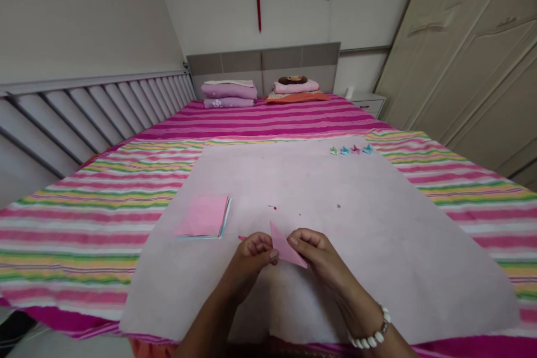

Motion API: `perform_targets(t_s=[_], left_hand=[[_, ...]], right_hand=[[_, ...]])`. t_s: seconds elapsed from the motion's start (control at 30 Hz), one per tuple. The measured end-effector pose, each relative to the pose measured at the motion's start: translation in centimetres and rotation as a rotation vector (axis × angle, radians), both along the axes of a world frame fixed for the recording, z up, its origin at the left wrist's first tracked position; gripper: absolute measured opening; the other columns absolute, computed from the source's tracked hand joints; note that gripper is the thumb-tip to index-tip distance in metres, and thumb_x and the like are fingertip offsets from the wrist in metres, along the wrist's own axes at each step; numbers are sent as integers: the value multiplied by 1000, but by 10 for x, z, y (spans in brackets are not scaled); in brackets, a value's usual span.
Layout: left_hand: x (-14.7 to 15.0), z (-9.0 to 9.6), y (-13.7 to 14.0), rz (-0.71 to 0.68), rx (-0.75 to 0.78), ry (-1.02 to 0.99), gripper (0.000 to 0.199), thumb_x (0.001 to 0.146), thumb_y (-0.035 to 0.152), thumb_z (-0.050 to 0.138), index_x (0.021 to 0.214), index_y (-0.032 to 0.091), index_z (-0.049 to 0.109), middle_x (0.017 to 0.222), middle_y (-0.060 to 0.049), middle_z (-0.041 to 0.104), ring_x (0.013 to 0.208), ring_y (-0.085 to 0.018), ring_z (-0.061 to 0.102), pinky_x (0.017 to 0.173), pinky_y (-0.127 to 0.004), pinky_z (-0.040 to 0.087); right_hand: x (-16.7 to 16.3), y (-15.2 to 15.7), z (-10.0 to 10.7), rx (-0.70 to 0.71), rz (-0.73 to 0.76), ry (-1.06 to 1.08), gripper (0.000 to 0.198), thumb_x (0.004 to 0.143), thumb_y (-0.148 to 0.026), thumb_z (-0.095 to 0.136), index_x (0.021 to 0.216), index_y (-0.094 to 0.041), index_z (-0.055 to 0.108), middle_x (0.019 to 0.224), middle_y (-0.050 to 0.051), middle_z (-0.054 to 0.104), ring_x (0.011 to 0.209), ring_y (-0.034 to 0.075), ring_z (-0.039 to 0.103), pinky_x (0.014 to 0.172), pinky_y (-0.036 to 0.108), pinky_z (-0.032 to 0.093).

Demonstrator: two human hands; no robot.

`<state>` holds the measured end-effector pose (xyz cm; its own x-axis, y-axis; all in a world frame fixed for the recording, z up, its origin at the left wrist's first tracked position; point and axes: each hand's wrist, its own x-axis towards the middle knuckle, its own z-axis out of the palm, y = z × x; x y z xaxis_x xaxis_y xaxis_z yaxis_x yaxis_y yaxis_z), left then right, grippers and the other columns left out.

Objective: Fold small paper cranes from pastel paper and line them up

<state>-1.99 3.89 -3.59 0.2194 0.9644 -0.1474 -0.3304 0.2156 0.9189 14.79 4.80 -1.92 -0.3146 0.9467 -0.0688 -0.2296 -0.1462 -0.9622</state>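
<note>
While the left hand [257, 257] and the right hand [319, 253] pinch the folded pink paper [286, 247] between them, the white sheet [411, 257] extends widely beyond and rightward, its near edge under the forearms [361, 305]; leftward lies the paper stack [204, 216].

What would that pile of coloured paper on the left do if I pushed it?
The paper pile lies flat and low, so it probably wouldn't tip or roll. Its edges are uneven, with blue showing beneath the pink, so it might fan apart. Those edges look thin, so a corner would likely bend easily.
</note>
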Motion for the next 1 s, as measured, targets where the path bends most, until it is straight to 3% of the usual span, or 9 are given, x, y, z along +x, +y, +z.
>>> perform_targets(t_s=[0.2,0.43,0.67,0.87,1.0], left_hand=[[0,0,0,7,-17,-41,32,57,24,80,60,17,49,55,5,55,54,-8,49,57,-20,37],[-4,-5,1,3,20,-14,27,59,23,79,62,17,54,56,4,57,56,-8,51,59,-20,38],[-3,-2,4,33,43,136,19,62,24,78,65,16,60,60,3,61,59,-10,54,61,-22,40],[10,0,3,130,66,209,22,69,36,72,71,16,62,69,-1,67,71,-16,62,72,-27,45],[19,3,-1,140,93,323,30,67,34,73,89,18,61,74,-4,69,74,-22,65,71,-33,47]], right_hand=[[-2,-4,0,-83,43,91,33,70,-48,70,63,-17,61,58,-1,53,55,12,43,55,24,34],[0,-1,-2,-125,35,108,26,69,-42,71,68,-17,64,59,-1,56,54,11,45,52,22,33],[1,6,-8,38,9,-73,29,65,-44,73,74,-16,69,60,-1,61,51,10,48,50,23,35],[-9,5,-17,230,-224,-313,20,73,-37,65,69,-17,66,48,-5,45,44,9,36,43,22,26],[-14,1,-19,355,-290,-449,10,76,-25,60,71,-18,65,54,-3,51,49,12,43,47,24,32]])
